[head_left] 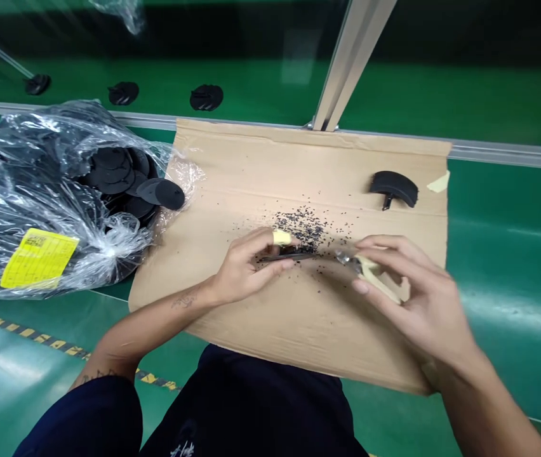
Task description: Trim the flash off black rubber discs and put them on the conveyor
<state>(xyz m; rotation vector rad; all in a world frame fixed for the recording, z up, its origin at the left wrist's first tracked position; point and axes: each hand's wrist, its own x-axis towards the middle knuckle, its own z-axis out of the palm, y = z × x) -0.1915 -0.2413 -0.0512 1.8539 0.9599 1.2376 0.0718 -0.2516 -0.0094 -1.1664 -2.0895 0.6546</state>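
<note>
My left hand (250,263), its index finger wrapped in pale yellow tape (280,237), is closed around the edge of a thin black disc (289,257). The disc is seen nearly edge-on above the cardboard, partly hidden by my fingers. My right hand (416,289) is closed on a small tool (378,277) wrapped in pale yellow tape. The tool's shiny tip (344,257) is blurred, points toward the disc and stands apart from it. Many tiny black scraps (301,225) lie scattered around and behind the disc.
The cardboard sheet (246,324) covers the green surface. A curved black part with a stem (393,188) lies at its back right. On the left, a clear plastic bag (61,197) with a yellow label (39,258) holds several black discs (113,171). Behind runs a metal rail (513,154) with a post (353,63).
</note>
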